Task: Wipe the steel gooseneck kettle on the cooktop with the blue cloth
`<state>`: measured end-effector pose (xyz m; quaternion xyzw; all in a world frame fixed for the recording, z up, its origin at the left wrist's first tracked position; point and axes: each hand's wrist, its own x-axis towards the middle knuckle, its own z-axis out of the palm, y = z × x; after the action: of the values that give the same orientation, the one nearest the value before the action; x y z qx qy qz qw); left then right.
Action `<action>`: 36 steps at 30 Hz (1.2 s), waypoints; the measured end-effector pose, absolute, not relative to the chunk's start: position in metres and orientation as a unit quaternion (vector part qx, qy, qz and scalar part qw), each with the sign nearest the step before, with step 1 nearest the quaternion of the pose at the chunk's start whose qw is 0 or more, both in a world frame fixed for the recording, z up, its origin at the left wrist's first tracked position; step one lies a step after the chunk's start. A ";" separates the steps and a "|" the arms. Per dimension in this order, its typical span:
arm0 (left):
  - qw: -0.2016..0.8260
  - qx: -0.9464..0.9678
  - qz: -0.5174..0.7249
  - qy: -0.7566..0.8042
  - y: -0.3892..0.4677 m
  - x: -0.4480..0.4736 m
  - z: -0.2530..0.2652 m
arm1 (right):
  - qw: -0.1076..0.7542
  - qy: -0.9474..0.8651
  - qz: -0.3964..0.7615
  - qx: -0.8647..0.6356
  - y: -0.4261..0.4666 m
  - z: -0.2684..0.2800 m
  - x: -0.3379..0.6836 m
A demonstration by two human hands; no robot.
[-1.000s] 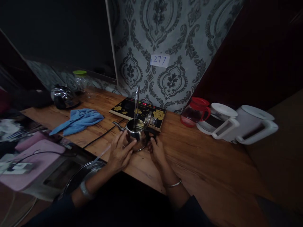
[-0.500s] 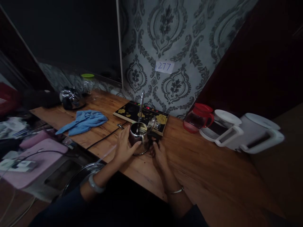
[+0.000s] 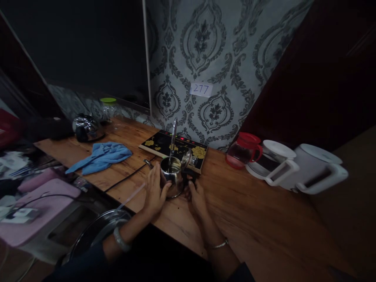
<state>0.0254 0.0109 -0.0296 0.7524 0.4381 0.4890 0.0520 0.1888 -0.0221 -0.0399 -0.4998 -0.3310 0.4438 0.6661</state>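
A shiny metal kettle [image 3: 174,181] stands upright on the wooden table, its lid [image 3: 186,158] tipped back on the right. Its small spout [image 3: 148,163] points left. Into the kettle's mouth reaches a thin chrome tap [image 3: 174,137], which rises beside a black tea stove with gold flowers [image 3: 158,141]. My left hand [image 3: 155,190] holds the kettle's left side, thumb across the front and fingers along the wall. On the right, my right hand [image 3: 198,196] is closed round the black handle [image 3: 189,174]. Whether water runs from the tap is too dim to tell.
A blue cloth [image 3: 107,154] lies left on the wooden table [image 3: 249,219], with a second metal kettle [image 3: 86,127] and a green-lidded jar [image 3: 108,109] behind it. A red-lidded glass jug [image 3: 242,150] and two white-handled jugs [image 3: 276,162] stand right. A cable [image 3: 127,178] crosses the table.
The view has tilted up slightly, so things sit lower in the picture. Both hands keep their hold on the kettle, which stays under the tap.
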 end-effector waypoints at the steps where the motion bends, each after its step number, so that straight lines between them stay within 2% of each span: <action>1: 0.051 0.750 0.492 0.438 0.011 0.026 -0.032 | 0.667 -0.328 0.446 -0.499 -0.022 -0.040 0.189; 9: 0.047 0.765 0.490 0.416 0.006 0.021 -0.047 | 0.673 -0.319 0.446 -0.497 -0.019 -0.045 0.190; 19: -0.033 0.828 0.395 0.397 -0.006 0.001 -0.053 | 0.664 -0.323 0.446 -0.506 -0.022 -0.043 0.189; 26: 0.012 0.838 0.372 0.398 -0.020 -0.001 -0.048 | 0.664 -0.328 0.445 -0.503 -0.023 -0.045 0.190; 36: 0.089 0.797 0.416 0.429 -0.020 -0.007 -0.056 | 0.666 -0.313 0.447 -0.508 -0.024 -0.046 0.190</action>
<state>-0.0067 -0.0198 -0.0558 0.7972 0.4286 0.4158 0.0887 0.1900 -0.0240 -0.0460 -0.5083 -0.3132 0.4471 0.6661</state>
